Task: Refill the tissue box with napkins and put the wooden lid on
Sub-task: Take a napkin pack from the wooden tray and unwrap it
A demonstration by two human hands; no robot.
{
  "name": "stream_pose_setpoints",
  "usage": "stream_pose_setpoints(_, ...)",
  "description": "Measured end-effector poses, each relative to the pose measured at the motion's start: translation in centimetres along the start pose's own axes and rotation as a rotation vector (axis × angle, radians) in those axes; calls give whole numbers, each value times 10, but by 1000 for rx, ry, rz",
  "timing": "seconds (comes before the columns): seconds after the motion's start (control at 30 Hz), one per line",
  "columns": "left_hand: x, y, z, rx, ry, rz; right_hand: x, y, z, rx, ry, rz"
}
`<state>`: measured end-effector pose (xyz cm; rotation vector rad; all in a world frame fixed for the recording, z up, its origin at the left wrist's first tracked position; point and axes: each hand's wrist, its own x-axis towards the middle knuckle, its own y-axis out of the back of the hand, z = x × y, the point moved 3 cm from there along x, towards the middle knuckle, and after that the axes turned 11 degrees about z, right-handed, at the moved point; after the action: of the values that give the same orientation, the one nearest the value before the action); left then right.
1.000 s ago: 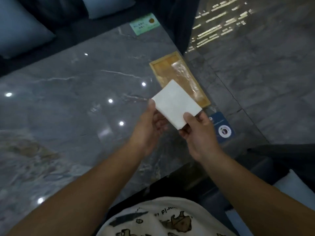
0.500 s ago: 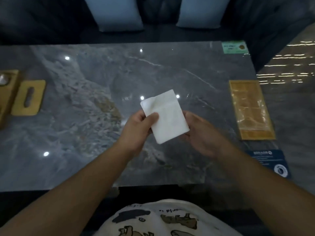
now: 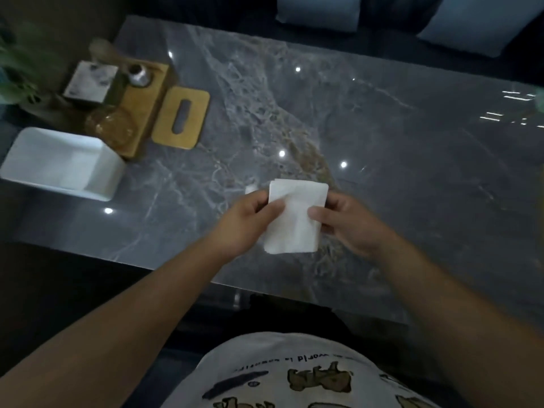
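a dim room, with a grey marble-patterned table (image 3: 368, 119) reflecting small ceiling lights; pale cushions (image 3: 318, 11) sit on dark seating along its far edge.

a stack of white napkins (image 3: 294, 219) is held above the near-centre of the table, clear of the surface. the left hand (image 3: 250, 222) pinches the stack's left edge, thumb laid across the top face and fingers curled beneath. the right hand (image 3: 350, 225) pinches the right edge in the same manner, thumb on top, fingers behind. both hands are closed on the napkins.

the tissue box (image 3: 63, 164), white and rectangular, stands at the table's left end with its top uncovered; a pale layer shows inside, but whether that is paper or the box floor cannot be determined. it is well apart from the hands.

the wooden lid (image 3: 181, 117), with a long slot through its middle, lies flat on the table beyond and to the right of the box, not on it.

just left of the lid is a wooden tray (image 3: 141, 113). a metal-topped container (image 3: 138, 75) stands on the tray. a clear rounded glass item (image 3: 110, 126) sits at the tray's near end, and a square block with a pale, mottled top (image 3: 89, 82) lies at its left side. green leaves (image 3: 17, 69) show at the left border of the view.

a light printed shirt (image 3: 294, 375) fills the bottom edge.
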<state>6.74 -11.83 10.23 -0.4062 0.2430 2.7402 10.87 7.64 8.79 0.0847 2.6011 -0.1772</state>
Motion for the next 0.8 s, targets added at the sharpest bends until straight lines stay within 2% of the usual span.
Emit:
stream_pose_setpoints(0.13, 11, 23, -21, 13, -3, 36, 19, -20, 5, -129, 101, 50)
stream_pose_setpoints(0.23, 17, 33, -33, 135, -85, 57, 30, -26, 7, -275, 218, 137)
stream_pose_setpoints(0.33, 20, 39, -40, 224, -237, 114, 39, -29, 9, -492, 406, 165)
stream_pose_setpoints(0.43, 23, 37, -53, 379, -450, 95, 46, -29, 16, -589, 570, 177)
stream_pose_setpoints(0.5, 26, 34, -64, 462, -520, 84, 51, -29, 24, -639, 629, 197)
stream_pose_setpoints(0.57, 28, 32, -75, 492, -540, 105, 56, -28, 36, -652, 635, 201)
stream_pose_setpoints(0.7, 34, 30, -92, 505, -456, 123, 66, -27, 55, -630, 410, 176)
stream_pose_setpoints(0.8, 40, 27, -95, 484, -406, 107, 72, -28, 53, -608, 428, 175)
